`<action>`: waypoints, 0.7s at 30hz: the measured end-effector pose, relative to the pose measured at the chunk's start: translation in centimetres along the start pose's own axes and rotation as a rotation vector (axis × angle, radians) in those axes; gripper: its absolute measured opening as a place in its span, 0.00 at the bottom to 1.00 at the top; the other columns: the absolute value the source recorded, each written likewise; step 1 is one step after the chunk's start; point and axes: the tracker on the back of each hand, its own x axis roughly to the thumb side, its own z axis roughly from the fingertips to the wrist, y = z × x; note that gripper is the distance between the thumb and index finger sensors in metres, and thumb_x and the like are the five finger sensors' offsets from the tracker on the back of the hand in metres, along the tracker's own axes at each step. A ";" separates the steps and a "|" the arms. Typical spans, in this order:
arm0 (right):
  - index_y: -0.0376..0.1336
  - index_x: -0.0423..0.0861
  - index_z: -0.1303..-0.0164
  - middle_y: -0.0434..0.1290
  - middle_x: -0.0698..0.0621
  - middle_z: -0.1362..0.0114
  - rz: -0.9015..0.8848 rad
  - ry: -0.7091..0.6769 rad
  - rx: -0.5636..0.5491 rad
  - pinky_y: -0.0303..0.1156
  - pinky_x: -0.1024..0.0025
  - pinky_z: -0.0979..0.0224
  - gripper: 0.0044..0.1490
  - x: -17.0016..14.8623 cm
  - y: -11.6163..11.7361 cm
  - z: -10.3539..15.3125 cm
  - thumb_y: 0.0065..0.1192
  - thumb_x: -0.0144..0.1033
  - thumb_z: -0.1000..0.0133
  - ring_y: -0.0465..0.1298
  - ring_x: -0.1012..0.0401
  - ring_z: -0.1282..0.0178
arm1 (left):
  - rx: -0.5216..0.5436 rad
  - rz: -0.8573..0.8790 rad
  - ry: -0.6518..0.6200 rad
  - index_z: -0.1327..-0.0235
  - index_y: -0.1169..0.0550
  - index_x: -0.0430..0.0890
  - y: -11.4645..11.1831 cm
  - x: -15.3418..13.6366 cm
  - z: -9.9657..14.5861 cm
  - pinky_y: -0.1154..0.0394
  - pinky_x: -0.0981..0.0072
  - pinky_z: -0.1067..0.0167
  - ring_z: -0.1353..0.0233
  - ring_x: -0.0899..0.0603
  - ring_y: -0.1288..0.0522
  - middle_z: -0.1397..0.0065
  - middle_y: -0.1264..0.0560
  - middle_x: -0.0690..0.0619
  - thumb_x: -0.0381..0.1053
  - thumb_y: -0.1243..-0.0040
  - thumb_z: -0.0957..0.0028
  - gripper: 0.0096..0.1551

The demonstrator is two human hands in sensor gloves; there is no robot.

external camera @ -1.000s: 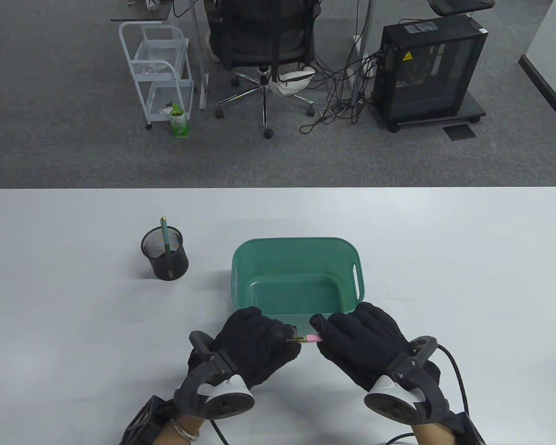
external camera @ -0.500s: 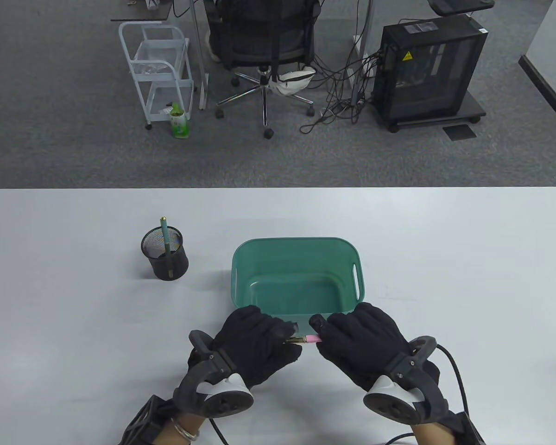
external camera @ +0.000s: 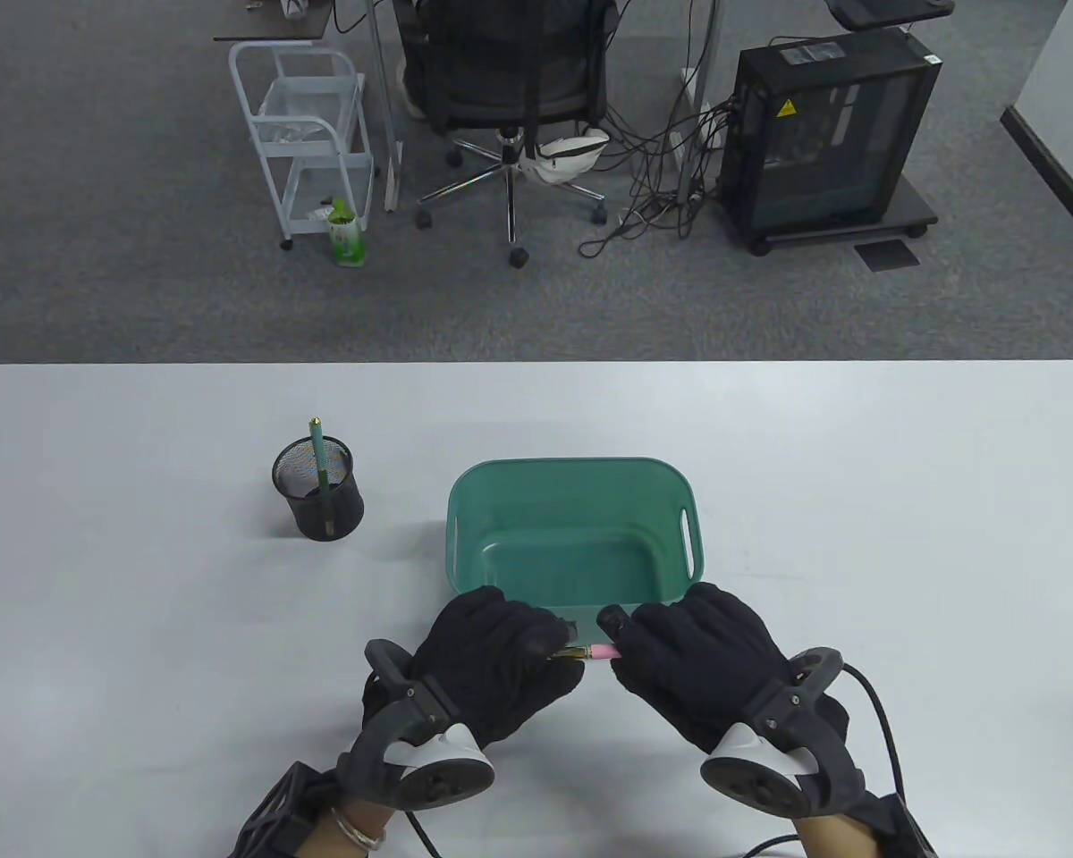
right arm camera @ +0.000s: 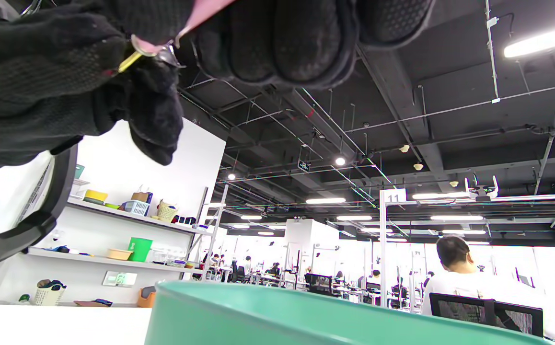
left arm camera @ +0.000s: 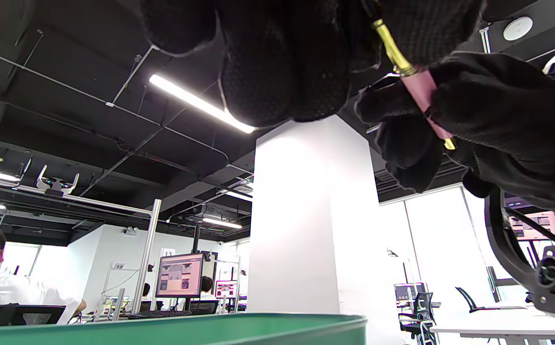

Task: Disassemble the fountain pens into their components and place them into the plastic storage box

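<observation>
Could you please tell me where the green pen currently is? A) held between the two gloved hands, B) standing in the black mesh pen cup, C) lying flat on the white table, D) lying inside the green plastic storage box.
B: the green pen stands upright in the black mesh pen cup, left of the green plastic storage box.

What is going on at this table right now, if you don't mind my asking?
A person in black sensor gloves holds a pink fountain pen between both hands, just in front of the green storage box. The left hand grips the gold end and the right hand the pink barrel. The box looks empty. A green pen stands in the mesh pen cup to the left.
</observation>
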 end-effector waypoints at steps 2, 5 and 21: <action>0.70 0.58 0.32 0.74 0.57 0.36 0.000 0.000 0.000 0.67 0.56 0.23 0.29 0.0 0.0 0.0 0.56 0.55 0.41 0.77 0.63 0.42 | 0.004 0.002 -0.001 0.38 0.23 0.44 0.0 0.0 0.0 0.28 0.48 0.30 0.43 0.48 0.16 0.42 0.15 0.53 0.62 0.47 0.31 0.25; 0.70 0.58 0.31 0.74 0.57 0.36 0.000 0.000 0.000 0.67 0.56 0.23 0.29 0.0 0.0 0.0 0.56 0.55 0.41 0.77 0.63 0.42 | 0.006 0.007 -0.001 0.40 0.21 0.43 0.0 0.0 0.0 0.28 0.49 0.31 0.45 0.48 0.16 0.44 0.14 0.53 0.62 0.49 0.31 0.25; 0.70 0.58 0.31 0.74 0.57 0.36 0.000 -0.005 0.006 0.67 0.56 0.23 0.29 0.0 0.1 0.0 0.56 0.55 0.41 0.77 0.63 0.42 | 0.004 0.025 0.000 0.52 0.15 0.43 -0.1 -0.2 -0.1 0.25 0.50 0.36 0.54 0.48 0.13 0.55 0.11 0.53 0.61 0.57 0.30 0.29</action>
